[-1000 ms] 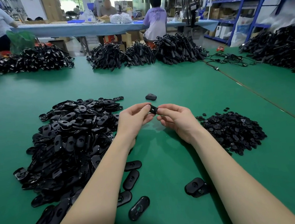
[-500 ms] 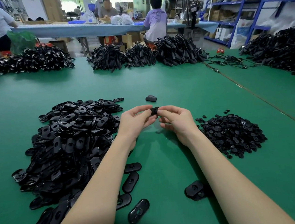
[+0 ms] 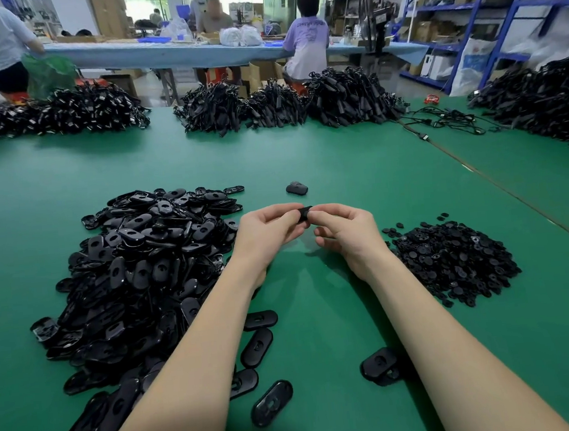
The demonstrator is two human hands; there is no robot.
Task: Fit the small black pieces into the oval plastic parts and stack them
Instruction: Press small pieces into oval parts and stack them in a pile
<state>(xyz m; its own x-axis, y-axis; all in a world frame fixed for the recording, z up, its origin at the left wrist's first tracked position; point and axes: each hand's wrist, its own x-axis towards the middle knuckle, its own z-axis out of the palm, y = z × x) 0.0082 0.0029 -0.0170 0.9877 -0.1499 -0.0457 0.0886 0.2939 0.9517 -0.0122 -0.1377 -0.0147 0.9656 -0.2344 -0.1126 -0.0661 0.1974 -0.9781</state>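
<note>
My left hand [image 3: 266, 230] and my right hand [image 3: 344, 232] meet above the green table [image 3: 318, 301], both pinching one black oval plastic part [image 3: 305, 212] between their fingertips; most of it is hidden by the fingers. A big heap of black oval parts [image 3: 143, 272] lies to the left. To the right sits a smaller heap of small black pieces [image 3: 452, 259]. One dark oval part [image 3: 297, 188] lies alone just beyond my hands. Two overlapping oval parts [image 3: 380, 365] lie beside my right forearm.
Loose oval parts [image 3: 256, 346] lie scattered between my forearms. Piles of black cabled parts [image 3: 287, 101] line the far edge, with another pile [image 3: 548, 103] and loose cables [image 3: 446, 120] at the right. People work at a blue table [image 3: 165, 52] behind; blue shelving [image 3: 499, 7] stands right.
Both hands have stayed together on the oval part and closed more tightly over it, so less of it shows. Nothing on the table has moved.
</note>
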